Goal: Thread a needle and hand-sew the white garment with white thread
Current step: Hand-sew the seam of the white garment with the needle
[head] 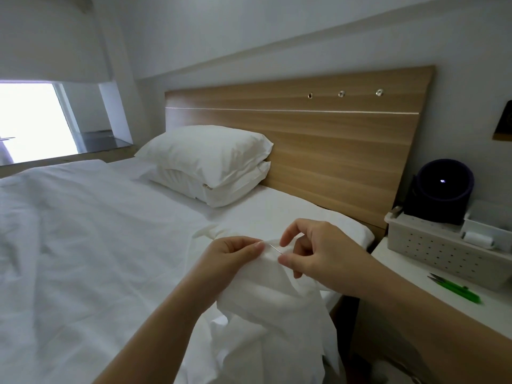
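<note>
Bed (83, 245) with white sheets fills the left, wooden headboard (332, 139) behind, two stacked pillows (205, 156) against it. White nightstand (415, 295) on the right. White garment (266, 300) held up over the bed's near edge, bunched, its lower part hanging down. Perforated basket (432, 245) on the nightstand. Left hand (232, 253) pinches a top fold of the garment, thumb and forefinger closed on it. Right hand (318, 253) curled, thumb and forefinger either side of the needle's end, slightly apart; actual grip unclear. Green snips (454, 291) lie in front of the basket. Thread spool (478, 239) at the basket's right side. Needle (275, 248) sits in the fold between both hands.
</note>
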Available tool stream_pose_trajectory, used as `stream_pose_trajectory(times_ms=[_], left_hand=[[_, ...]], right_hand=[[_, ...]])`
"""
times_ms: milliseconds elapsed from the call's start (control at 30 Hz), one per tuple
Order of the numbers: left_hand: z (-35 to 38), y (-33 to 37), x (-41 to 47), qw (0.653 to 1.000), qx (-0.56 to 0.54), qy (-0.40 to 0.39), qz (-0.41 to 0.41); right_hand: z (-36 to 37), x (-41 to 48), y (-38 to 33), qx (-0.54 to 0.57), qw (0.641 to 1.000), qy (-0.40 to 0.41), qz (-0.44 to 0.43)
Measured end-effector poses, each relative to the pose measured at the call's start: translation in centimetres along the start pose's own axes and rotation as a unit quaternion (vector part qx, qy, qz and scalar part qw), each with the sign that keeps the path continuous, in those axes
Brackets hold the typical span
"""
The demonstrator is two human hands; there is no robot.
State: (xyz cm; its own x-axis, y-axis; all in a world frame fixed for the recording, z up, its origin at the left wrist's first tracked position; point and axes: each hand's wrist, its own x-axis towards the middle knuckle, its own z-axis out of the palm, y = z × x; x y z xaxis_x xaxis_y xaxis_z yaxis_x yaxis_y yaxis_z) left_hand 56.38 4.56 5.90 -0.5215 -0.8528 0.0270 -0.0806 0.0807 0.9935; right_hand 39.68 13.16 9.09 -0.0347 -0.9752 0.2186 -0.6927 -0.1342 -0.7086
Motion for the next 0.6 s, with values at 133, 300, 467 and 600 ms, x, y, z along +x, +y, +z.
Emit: stream_pose_trajectory(times_ms=[133,300,467,600], left_hand=[[-0.09,-0.07,0.14,1.0,-0.003,0.003,-0.001],[-0.12,-0.17,0.22,1.0,0.003,0.008,0.006],[-0.07,-0.16,0.19,1.0,0.005,0.01,0.01],[0.03,-0.09,0.17,1.0,-0.001,0.012,0.01]], right_hand=[[0.27,0.07,-0.25,0.007,1.0,-0.002,-0.005],[0.39,0.25,-0.21,0.005,1.0,0.005,-0.002],[0.39,0.26,-0.18,0.015,1.0,0.009,0.002],[0.31,0.22,-0.16,0.015,1.0,0.013,0.005]])
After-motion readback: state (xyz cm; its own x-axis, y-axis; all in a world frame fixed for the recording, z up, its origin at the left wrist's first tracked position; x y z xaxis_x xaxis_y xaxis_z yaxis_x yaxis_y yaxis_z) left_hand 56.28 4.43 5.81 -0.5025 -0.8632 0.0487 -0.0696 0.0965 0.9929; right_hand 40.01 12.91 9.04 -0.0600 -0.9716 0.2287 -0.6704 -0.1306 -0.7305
